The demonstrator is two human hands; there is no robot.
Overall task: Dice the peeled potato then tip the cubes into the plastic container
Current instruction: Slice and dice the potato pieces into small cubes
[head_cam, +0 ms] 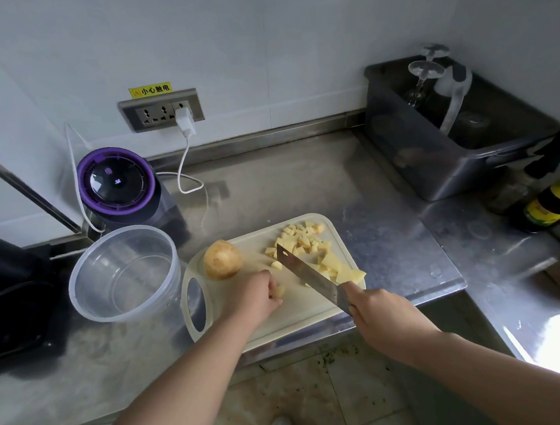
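Note:
A cream cutting board [296,306] lies on the steel counter. A pile of pale yellow potato cubes [302,240] and a few larger slabs [347,272] sit on its far right part. A whole peeled potato [222,259] rests at the board's far left corner. My left hand [256,296] curls its fingers round a small potato piece [280,291] on the board. My right hand [378,312] grips the handle of a cleaver [307,274], whose blade points away to the left over the cubes. The clear round plastic container [88,308] stands empty just left of the board.
A purple-rimmed appliance [117,185] stands behind the container, its white cable plugged into the wall socket [163,110]. A grey tub [442,169] with glasses sits at the back right, dark bottles [554,202] beside it. A black appliance [7,294] fills the left edge.

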